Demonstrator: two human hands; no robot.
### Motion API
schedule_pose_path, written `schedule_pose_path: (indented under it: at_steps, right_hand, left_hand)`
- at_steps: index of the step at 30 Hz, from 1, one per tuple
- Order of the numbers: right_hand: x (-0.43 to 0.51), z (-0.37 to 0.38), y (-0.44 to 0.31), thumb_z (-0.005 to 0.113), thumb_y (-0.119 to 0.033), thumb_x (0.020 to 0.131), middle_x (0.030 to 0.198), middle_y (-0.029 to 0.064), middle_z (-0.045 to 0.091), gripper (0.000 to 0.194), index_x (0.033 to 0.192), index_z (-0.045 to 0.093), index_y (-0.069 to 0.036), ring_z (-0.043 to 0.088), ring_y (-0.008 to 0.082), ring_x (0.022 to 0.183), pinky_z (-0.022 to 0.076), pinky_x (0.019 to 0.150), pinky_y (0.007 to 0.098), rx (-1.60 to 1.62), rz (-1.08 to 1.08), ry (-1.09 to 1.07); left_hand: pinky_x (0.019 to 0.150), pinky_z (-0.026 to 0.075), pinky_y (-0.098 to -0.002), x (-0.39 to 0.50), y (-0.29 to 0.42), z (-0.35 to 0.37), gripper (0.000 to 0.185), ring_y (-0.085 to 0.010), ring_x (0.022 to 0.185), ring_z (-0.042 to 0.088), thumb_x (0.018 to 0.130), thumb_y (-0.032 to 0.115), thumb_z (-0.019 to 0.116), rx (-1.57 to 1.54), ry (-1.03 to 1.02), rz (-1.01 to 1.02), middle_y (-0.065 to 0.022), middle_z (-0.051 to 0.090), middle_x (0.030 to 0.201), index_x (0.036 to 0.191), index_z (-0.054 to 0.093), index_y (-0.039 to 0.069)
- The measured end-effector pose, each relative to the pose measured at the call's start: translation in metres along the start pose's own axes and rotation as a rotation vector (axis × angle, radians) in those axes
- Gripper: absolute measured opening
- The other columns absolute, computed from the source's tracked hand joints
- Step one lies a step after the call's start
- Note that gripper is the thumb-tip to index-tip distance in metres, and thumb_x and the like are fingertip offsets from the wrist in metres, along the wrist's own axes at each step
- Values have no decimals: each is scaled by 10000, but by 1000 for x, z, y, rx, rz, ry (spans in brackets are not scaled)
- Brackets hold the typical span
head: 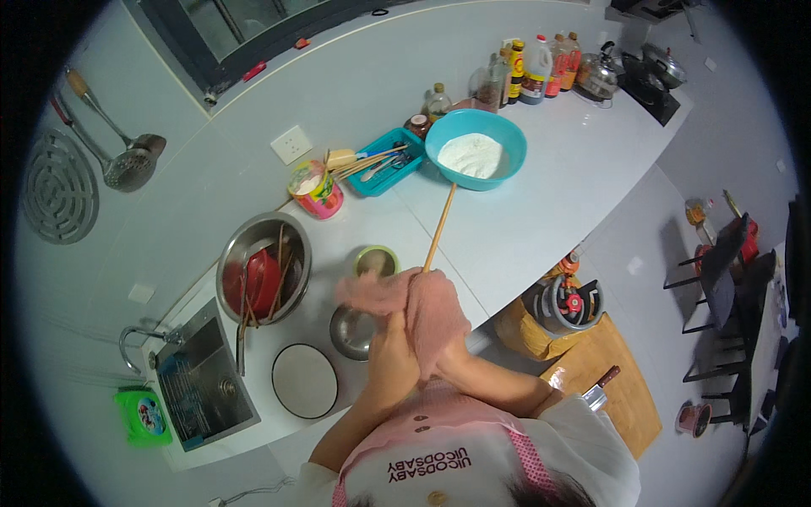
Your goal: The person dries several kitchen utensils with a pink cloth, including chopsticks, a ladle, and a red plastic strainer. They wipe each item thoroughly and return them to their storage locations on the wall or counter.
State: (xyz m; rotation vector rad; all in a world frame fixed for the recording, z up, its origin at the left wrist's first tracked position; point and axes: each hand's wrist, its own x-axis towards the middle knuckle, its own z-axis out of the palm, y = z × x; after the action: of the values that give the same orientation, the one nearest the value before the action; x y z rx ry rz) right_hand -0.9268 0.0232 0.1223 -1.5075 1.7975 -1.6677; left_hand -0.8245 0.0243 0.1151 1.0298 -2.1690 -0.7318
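A pink cloth (pixel 434 310) is bunched between my two hands, its left end blurred. My left hand (pixel 393 355) grips its left part, with the thumb pointing up. The cloth covers most of my right hand (pixel 448 356), which holds it from the right; the fingers are hidden. A thin wooden stick (pixel 440 228) sticks out past the cloth towards the rim of a turquoise bowl (pixel 516 155) with white powder (pixel 472 155) in it; its lower end is hidden. Just beyond the cloth are a small green-rimmed container (pixel 377 248) and a metal bowl (pixel 347 336).
At left, a steel basin (pixel 226 279) holds a red container and sticks, near a sink (pixel 253 415) and a round white board (pixel 304 380). A turquoise tray (pixel 380 187) with utensils and an open tub (pixel 323 199) stand ahead. A cleaver (pixel 595 398) lies on a wooden board (pixel 627 405) at right.
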Motion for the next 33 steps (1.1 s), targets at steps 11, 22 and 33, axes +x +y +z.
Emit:
schedule_pose_path:
  at_steps: [11,22,33]
  right_hand:
    - [37,-52,-3,709,-231,621,555,38,518,242,533,548,-73,503,262,489,399,470,333,694,426,429]
    - [46,-116,35,578,-167,836,624,40,491,180,705,507,-65,450,200,548,381,462,329,200,253,189]
    - [14,-89,35,693,-285,707,544,122,559,371,609,552,43,551,233,490,455,452,335,727,344,284]
  left_hand:
    - [555,391,-272,-17,10,-15,198,-113,590,468,997,202,470,-628,-540,-458,-9,503,661,977,567,31]
    - [512,300,-218,-21,4,-31,205,-33,577,357,1003,193,463,-720,-676,-323,55,395,638,934,568,31]
    - [496,301,-214,8,-9,-31,212,-31,563,357,1001,205,474,-671,-462,-205,51,406,635,958,577,25]
